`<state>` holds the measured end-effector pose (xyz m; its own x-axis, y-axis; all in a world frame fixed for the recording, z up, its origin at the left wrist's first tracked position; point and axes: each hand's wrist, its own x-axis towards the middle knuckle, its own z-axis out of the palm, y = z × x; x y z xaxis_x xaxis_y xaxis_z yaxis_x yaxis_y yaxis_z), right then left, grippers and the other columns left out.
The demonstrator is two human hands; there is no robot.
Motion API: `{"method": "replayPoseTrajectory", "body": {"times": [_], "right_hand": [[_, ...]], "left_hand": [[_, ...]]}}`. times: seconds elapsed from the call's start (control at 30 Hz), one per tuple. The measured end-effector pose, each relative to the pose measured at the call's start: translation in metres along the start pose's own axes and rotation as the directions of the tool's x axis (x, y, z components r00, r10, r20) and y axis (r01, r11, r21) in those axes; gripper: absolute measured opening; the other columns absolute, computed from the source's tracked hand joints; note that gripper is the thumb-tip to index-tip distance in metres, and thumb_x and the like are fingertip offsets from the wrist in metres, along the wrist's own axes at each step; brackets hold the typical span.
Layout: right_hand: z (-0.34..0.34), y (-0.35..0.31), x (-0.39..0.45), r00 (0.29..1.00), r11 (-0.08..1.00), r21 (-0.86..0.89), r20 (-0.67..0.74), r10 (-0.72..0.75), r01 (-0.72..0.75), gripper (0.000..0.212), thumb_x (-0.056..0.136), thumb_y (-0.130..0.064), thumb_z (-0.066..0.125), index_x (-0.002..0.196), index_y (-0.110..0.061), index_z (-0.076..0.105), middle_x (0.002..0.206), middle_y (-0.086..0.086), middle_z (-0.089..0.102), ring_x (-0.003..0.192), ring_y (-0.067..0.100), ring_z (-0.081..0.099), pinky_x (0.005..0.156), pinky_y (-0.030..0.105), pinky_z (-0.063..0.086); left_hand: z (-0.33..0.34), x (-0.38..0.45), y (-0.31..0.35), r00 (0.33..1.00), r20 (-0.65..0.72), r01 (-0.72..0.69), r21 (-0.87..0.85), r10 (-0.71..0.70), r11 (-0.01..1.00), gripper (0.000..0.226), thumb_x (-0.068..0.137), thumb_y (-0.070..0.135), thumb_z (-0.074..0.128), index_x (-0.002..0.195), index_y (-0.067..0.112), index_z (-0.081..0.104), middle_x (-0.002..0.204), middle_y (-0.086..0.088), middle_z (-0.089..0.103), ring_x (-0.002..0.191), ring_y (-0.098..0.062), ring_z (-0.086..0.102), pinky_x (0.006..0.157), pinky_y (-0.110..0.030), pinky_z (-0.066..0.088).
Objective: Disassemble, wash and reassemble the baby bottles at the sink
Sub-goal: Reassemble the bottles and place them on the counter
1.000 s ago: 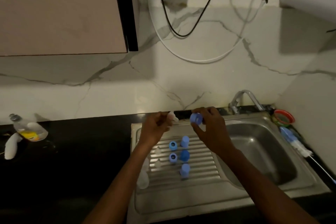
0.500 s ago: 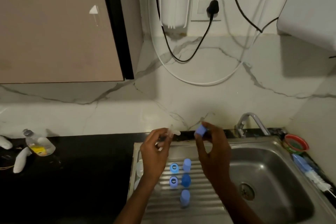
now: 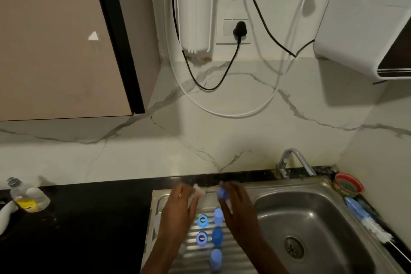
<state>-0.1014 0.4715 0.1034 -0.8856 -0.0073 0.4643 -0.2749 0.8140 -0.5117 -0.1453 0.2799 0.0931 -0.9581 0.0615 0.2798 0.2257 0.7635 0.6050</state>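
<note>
Bottle parts lie on the ribbed draining board (image 3: 240, 249) directly below and between my hands. I count five blue pieces there: two rings (image 3: 202, 221) with dark centres in a column just beside my left wrist, and three caps (image 3: 218, 215) in a column just beside my right wrist.

My left hand (image 3: 178, 209) pinches a small clear teat (image 3: 196, 191) at its fingertips; blur hides its exact shape. My right hand (image 3: 239, 207) pinches one further blue collar (image 3: 222, 193) between thumb and fingers. The two hands are held apart, each clamped on its own piece, with the teat and collar near each other but not touching.

To the right of my right hand is the sink basin (image 3: 315, 211), with one tap (image 3: 293, 160) behind it. Further right, on the dark surface (image 3: 89, 218), I see one bottle brush (image 3: 367, 218) and one red-rimmed strainer (image 3: 348, 184). Well to the left of my left hand stands one clear bottle (image 3: 26, 196) with yellow liquid.
</note>
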Motion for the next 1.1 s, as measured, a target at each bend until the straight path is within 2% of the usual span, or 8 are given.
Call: {"method": "replayPoseTrajectory", "body": {"times": [0.1,0.23,0.37,0.5,0.6,0.73,0.9,1.1], "right_hand": [[0.01,0.014,-0.018,0.961,0.991,0.004,0.246,0.126,-0.132,0.028,0.096,-0.011,0.062,0.123,-0.019,0.064,0.112,-0.011,0.055,0.109,0.003,0.055,0.084,-0.001,0.033],[-0.027,-0.014,0.019,0.985,0.995,0.08,-0.17,-0.039,0.054,0.037,0.085,-0.008,0.076,0.12,-0.018,0.065,0.115,-0.015,0.057,0.106,-0.014,0.05,0.089,0.002,0.039],[-0.035,-0.021,0.017,0.94,0.988,0.129,-0.341,-0.034,0.082,0.038,0.093,-0.018,0.067,0.13,-0.01,0.062,0.129,-0.003,0.059,0.124,-0.001,0.052,0.102,0.015,0.044],[-0.003,0.018,-0.019,0.981,0.998,0.014,0.187,0.052,-0.056,0.026,0.094,-0.013,0.066,0.117,-0.023,0.064,0.099,-0.022,0.055,0.094,-0.018,0.052,0.093,0.021,0.051],[-0.009,0.006,-0.013,0.998,0.983,0.176,0.051,0.042,-0.051,0.034,0.085,0.0,0.075,0.116,-0.012,0.065,0.1,-0.025,0.056,0.1,-0.02,0.052,0.086,0.004,0.043],[-0.03,-0.026,-0.001,0.942,0.983,0.14,-0.328,-0.064,0.116,0.042,0.086,-0.01,0.075,0.125,-0.004,0.063,0.125,0.0,0.062,0.119,0.002,0.055,0.1,0.016,0.046],[0.006,0.005,-0.044,0.983,0.966,0.19,0.089,0.16,-0.174,0.047,0.088,-0.01,0.076,0.108,-0.049,0.059,0.094,-0.025,0.063,0.092,-0.007,0.061,0.079,0.023,0.055],[0.007,0.005,-0.043,0.947,0.866,0.382,0.108,0.304,-0.322,0.033,0.086,-0.02,0.082,0.109,-0.031,0.061,0.092,-0.02,0.072,0.084,-0.003,0.07,0.072,0.013,0.055]], "left_hand": [[0.013,-0.013,-0.017,0.939,0.234,0.233,0.111,-0.253,0.966,0.019,0.1,0.036,0.06,0.114,0.023,0.063,0.118,0.005,0.063,0.102,-0.007,0.058,0.092,-0.019,0.044],[-0.006,0.002,-0.003,0.994,-0.034,0.094,-0.163,-0.101,0.982,0.011,0.097,0.031,0.068,0.105,0.025,0.071,0.108,0.011,0.067,0.099,-0.003,0.061,0.089,-0.018,0.046],[-0.037,0.009,0.022,0.891,-0.395,-0.283,-0.1,0.223,0.954,0.015,0.092,0.016,0.072,0.107,0.018,0.071,0.11,0.008,0.063,0.099,-0.003,0.06,0.086,-0.016,0.048],[0.001,-0.005,-0.017,0.991,0.128,0.033,0.036,-0.037,0.999,0.012,0.095,0.044,0.062,0.084,0.039,0.06,0.089,0.017,0.059,0.092,-0.008,0.066,0.076,-0.022,0.049],[-0.004,-0.008,-0.012,1.0,-0.006,0.0,-0.067,0.0,0.998,0.01,0.097,0.044,0.062,0.091,0.036,0.065,0.092,0.016,0.062,0.087,-0.004,0.063,0.077,-0.024,0.052],[-0.026,-0.013,0.023,0.927,-0.312,-0.257,-0.132,0.206,0.957,0.024,0.094,0.034,0.066,0.112,0.019,0.071,0.115,0.009,0.062,0.106,-0.002,0.057,0.091,-0.016,0.046],[0.017,-0.034,-0.004,0.989,0.115,0.109,-0.163,-0.091,0.981,0.005,0.092,0.031,0.073,0.09,0.026,0.074,0.092,0.01,0.073,0.084,-0.004,0.066,0.077,-0.02,0.054],[0.027,-0.049,0.003,0.987,0.08,0.162,-0.448,-0.141,0.879,0.006,0.087,0.031,0.079,0.092,0.029,0.079,0.086,0.018,0.076,0.082,-0.003,0.072,0.071,-0.015,0.056]]}}
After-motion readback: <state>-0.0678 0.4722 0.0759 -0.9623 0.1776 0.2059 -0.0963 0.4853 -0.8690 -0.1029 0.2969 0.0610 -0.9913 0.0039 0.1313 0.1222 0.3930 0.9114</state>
